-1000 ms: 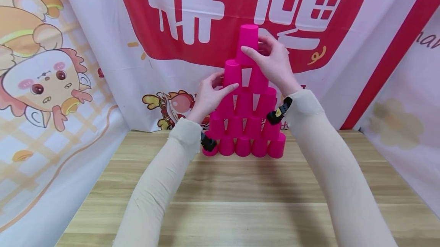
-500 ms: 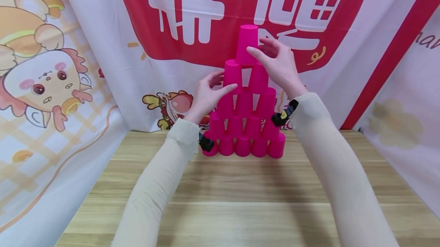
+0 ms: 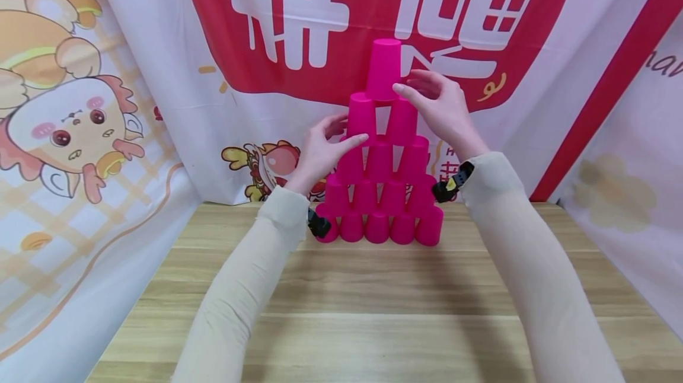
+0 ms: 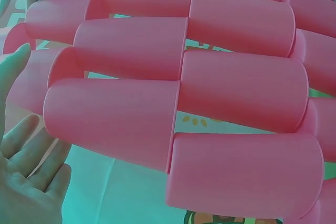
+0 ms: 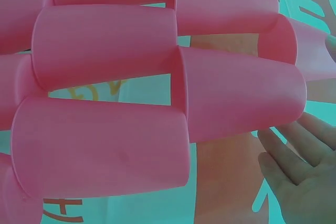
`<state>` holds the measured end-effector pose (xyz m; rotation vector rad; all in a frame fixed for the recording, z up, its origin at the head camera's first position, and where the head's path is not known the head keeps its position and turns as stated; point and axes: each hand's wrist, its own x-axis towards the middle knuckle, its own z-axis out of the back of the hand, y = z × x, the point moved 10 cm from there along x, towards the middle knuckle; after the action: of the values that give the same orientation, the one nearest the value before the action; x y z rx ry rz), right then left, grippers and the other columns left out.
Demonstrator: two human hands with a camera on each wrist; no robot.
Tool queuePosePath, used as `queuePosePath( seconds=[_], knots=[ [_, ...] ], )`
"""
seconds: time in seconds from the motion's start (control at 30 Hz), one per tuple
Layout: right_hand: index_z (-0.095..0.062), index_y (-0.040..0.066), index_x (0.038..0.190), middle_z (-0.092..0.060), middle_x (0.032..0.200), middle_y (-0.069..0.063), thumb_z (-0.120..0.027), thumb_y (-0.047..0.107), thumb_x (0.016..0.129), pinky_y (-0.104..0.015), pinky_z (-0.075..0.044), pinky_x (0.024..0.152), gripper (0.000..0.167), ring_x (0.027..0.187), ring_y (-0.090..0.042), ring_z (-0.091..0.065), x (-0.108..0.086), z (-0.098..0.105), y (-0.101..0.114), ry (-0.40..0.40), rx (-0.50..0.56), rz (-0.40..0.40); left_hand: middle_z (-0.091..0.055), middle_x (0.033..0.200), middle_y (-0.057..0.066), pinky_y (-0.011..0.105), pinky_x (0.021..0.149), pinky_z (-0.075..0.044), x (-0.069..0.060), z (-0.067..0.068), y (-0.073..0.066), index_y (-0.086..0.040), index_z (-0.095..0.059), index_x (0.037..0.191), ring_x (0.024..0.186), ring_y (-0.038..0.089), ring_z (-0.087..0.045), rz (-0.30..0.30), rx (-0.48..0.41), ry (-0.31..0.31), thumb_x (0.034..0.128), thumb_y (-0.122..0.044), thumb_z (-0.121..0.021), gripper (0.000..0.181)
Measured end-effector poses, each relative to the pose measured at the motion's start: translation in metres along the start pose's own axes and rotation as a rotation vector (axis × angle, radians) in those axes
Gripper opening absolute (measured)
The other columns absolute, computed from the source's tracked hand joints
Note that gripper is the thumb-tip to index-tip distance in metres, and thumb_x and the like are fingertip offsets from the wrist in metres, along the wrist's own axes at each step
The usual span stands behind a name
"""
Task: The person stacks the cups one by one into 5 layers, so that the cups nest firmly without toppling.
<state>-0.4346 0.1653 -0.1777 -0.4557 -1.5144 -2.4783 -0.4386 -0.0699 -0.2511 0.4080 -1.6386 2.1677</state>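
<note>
Pink cups stand upside down in a stepped pyramid, one cup (image 3: 384, 69) alone at the peak. My right hand (image 3: 441, 107) is just right of that top cup with fingers spread; its thumb tip overlaps the cup's lower edge in the head view. In the right wrist view the fingers (image 5: 302, 156) lie beside the cups and hold nothing. My left hand (image 3: 322, 149) is beside the left cup (image 3: 361, 115) of the second level from the top, thumb in front. The left wrist view shows its fingers (image 4: 44, 163) loosely extended; whether they touch cannot be told.
The pyramid's bottom row (image 3: 376, 229) stands on a wooden table (image 3: 373, 335) near its back edge. A printed cloth (image 3: 267, 116) hangs close behind the cups. More printed cloth (image 3: 69, 134) lines the left side. Each wrist carries a small black camera.
My right hand has let go of the top cup and moved right and slightly down. That cup stays on the peak. The left hand has barely moved.
</note>
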Motion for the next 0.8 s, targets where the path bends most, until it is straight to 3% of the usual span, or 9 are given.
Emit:
queuePosePath(
  seconds=[0.43, 0.8],
  knots=[
    [-0.047, 0.031, 0.152, -0.053, 0.146, 0.009, -0.073, 0.070, 0.079, -0.044, -0.047, 0.105, 0.087, 0.129, -0.017, -0.052, 0.001, -0.007, -0.003, 0.036, -0.035, 0.011, -0.060, 0.133, -0.010, 0.029, 0.089, -0.056, 0.001, -0.003, 0.000, -0.025, -0.054, 0.146, 0.118, 0.013, -0.058, -0.012, 0.023, 0.000, 0.0831, -0.051, -0.082, 0.074],
    [-0.050, 0.028, 0.151, -0.059, 0.138, 0.005, -0.073, 0.068, 0.080, -0.041, -0.051, 0.100, 0.084, 0.116, -0.018, -0.058, 0.002, -0.014, -0.009, 0.103, -0.065, 0.007, -0.060, 0.133, -0.008, 0.029, 0.092, -0.055, 0.004, -0.011, 0.000, -0.024, -0.054, 0.145, 0.118, 0.012, -0.059, -0.042, -0.001, 0.053, 0.0893, -0.039, -0.080, 0.063]
  ],
)
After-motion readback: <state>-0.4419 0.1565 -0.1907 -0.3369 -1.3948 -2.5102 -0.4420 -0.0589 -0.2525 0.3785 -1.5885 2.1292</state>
